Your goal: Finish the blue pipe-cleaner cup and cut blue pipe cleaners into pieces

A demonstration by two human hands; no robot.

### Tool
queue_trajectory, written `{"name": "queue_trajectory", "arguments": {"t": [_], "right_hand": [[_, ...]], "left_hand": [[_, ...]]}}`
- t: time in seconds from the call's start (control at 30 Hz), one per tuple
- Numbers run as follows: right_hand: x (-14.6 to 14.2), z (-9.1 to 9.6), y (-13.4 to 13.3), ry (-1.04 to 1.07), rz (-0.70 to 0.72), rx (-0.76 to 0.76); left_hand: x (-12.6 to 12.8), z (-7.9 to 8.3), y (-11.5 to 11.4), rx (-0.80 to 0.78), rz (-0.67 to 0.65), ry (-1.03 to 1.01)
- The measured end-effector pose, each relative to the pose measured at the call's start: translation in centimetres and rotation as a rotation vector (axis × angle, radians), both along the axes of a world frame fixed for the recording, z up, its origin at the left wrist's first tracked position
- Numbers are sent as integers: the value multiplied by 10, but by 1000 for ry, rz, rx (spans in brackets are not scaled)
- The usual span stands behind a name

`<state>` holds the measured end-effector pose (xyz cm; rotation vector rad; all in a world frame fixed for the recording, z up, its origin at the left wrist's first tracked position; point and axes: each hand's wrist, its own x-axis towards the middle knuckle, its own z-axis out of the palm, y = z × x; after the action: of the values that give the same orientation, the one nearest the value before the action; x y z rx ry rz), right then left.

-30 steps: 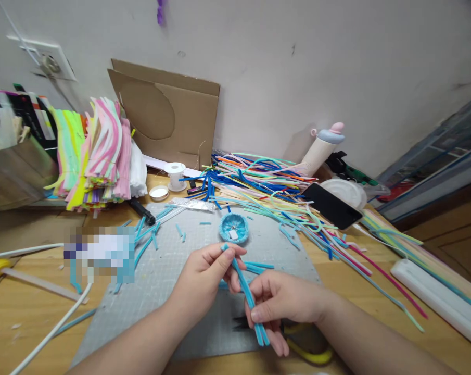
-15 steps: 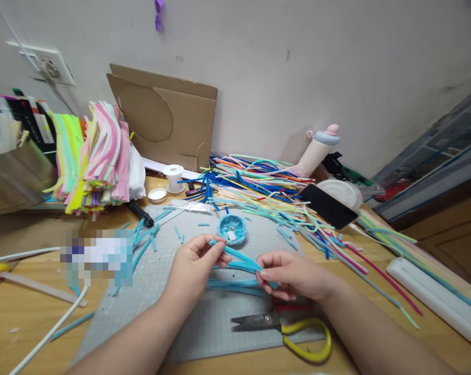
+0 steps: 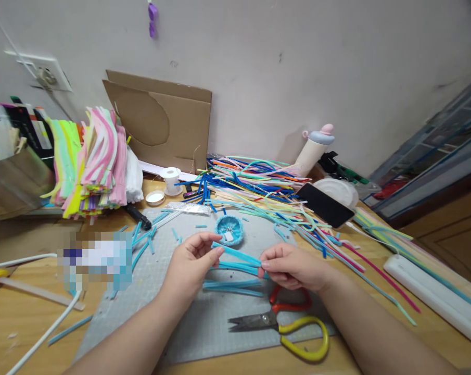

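Observation:
Over the grey cutting mat (image 3: 157, 291), light-blue pipe cleaners (image 3: 241, 255) stretch between my two hands. My right hand (image 3: 293, 265) pinches the bunch near its right end. At the other end, the thumb and forefinger of my left hand (image 3: 192, 260) are around one strip's tip, while the lower strips reach toward its other fingers. More cut blue pipe cleaners (image 3: 233, 286) lie on the mat just below. Beyond my hands sits a small blue fuzzy bowl shape (image 3: 229, 229) with wires and a white piece inside. Scissors with red and yellow handles (image 3: 280, 325) lie nearest me.
Loose coloured pipe cleaners (image 3: 254, 182) pile up at the back, beside a phone (image 3: 325, 204) and a bottle (image 3: 313, 151). Pipe cleaner bundles (image 3: 102, 161) and cardboard (image 3: 184, 125) stand back left. A white power strip (image 3: 434, 302) lies at right.
My right hand has shifted slightly up and away from the scissors, so their red handle now shows fully. My left thumb and forefinger have loosened a little at the strip's tip.

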<state>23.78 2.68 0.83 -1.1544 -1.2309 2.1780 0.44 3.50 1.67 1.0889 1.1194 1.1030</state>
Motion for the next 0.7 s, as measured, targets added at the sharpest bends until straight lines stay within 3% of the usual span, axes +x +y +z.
{"name": "queue_trajectory", "arguments": {"t": [0.23, 0.4, 0.47, 0.57, 0.7], "right_hand": [[0, 0, 1, -94, -69, 135], [14, -5, 11, -618, -90, 584], [25, -12, 21, -780, -176, 730], [42, -23, 36, -911, -310, 828], [44, -21, 37, -1031, -503, 1005]], "left_hand": [[-4, -11, 1, 39, -26, 160], [-9, -8, 2, 107, 62, 239], [-11, -4, 4, 99, 144, 159], [-14, 1, 10, 82, 199, 28], [-12, -1, 11, 15, 79, 15]]}}
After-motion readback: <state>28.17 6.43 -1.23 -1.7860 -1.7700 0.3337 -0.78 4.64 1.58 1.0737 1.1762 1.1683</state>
